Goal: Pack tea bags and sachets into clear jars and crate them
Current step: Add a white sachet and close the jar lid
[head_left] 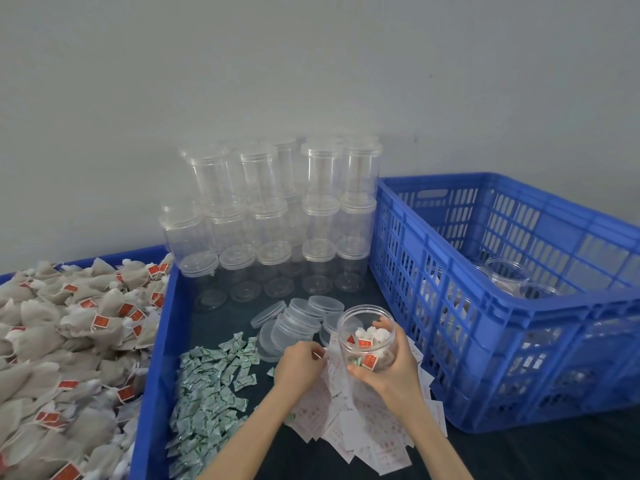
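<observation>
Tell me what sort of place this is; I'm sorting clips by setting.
Probably a small packing workshop: bulk tea bags, stacked empty jars, and a blue crate for filled ones.

- Back of surface [221,323]: stacked empty jars [273,220] form a wall, no way through.
- Right edge: blue crate [485,306] with tall walls, top open, jars inside [507,275].
- Left edge: blue bin wall [152,368], tea bag heap [62,341] piled behind it.
- Middle: loose lids [298,323], green sachets [207,386], paper slips [363,427] littering.
- Bare dark strip between sachets and lids, open from above.
</observation>
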Motion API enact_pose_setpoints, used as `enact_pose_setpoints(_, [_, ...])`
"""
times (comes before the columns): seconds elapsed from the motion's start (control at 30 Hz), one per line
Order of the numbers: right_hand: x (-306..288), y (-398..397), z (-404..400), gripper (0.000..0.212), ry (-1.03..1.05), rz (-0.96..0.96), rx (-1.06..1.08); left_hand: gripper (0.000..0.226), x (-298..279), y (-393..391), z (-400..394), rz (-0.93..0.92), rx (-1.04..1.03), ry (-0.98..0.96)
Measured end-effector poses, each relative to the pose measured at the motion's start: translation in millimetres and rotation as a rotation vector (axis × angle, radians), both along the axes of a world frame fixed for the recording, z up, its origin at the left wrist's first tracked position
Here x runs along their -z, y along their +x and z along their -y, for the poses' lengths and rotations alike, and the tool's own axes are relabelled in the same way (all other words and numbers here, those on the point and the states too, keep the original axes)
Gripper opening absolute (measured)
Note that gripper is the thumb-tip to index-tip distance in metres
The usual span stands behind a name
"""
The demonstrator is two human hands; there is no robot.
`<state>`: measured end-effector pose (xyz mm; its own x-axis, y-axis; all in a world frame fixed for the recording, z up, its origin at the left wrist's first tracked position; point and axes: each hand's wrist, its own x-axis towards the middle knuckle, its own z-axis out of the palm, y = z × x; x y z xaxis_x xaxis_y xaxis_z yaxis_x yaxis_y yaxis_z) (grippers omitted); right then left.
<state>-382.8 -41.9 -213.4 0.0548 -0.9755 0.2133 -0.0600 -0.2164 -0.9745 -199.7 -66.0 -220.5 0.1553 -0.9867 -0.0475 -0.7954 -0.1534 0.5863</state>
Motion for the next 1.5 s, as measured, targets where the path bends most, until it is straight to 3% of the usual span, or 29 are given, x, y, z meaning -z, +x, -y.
enact_pose_setpoints(0.43, [0.5,2.7,0.4,0.089,0.012,0.003,-0.003,0.018,-4.2,10.4,-11.6,0.29,0.029,-0.005])
enact_pose_setpoints(0.63, [2.8,5.6,1.2,0.088,0.037,0.01,-0.007,0.017,-39.2,26.8,-10.6,0.163,-0.036,-0.06])
enact_pose_setpoints(0.77, [5.0,11.6,0.7,0.088,0.051,0.026,-0.031,0.008,-86.3,36.7,-9.8,-0.047,-0.155,-0.244])
enact_pose_setpoints(0.9, [7.2,19.7,0.5,0.083,0.05,0.03,-0.041,0.013,-124.5,27.5,-14.8,-0.203,0.051,-0.29])
enact_pose_setpoints(0.97, [6.4,24.5,0.8,0.085,0.059,0.044,-0.044,0.018,-132.6,17.0,-18.2,-0.135,0.16,-0.203])
enact_pose_setpoints(1.03, [4.7,27.9,0.4,0.085,0.063,0.057,-0.044,0.02,-133.9,4.8,-20.1,0.063,0.21,-0.129])
enact_pose_setpoints(1.17, [0.0,29.8,-2.4,0.086,0.038,0.057,-0.046,0.009,-131.8,-13.6,-24.2,0.344,0.231,-0.118])
enact_pose_setpoints(1.23, [-1.2,29.6,-3.8,0.087,0.025,0.043,-0.052,0.015,-132.2,-17.5,-26.2,0.434,0.233,-0.106])
enact_pose_setpoints(1.5, [-0.1,27.6,0.2,0.085,0.033,0.032,-0.052,0.021,-135.9,-19.8,-32.5,0.538,0.272,-0.137])
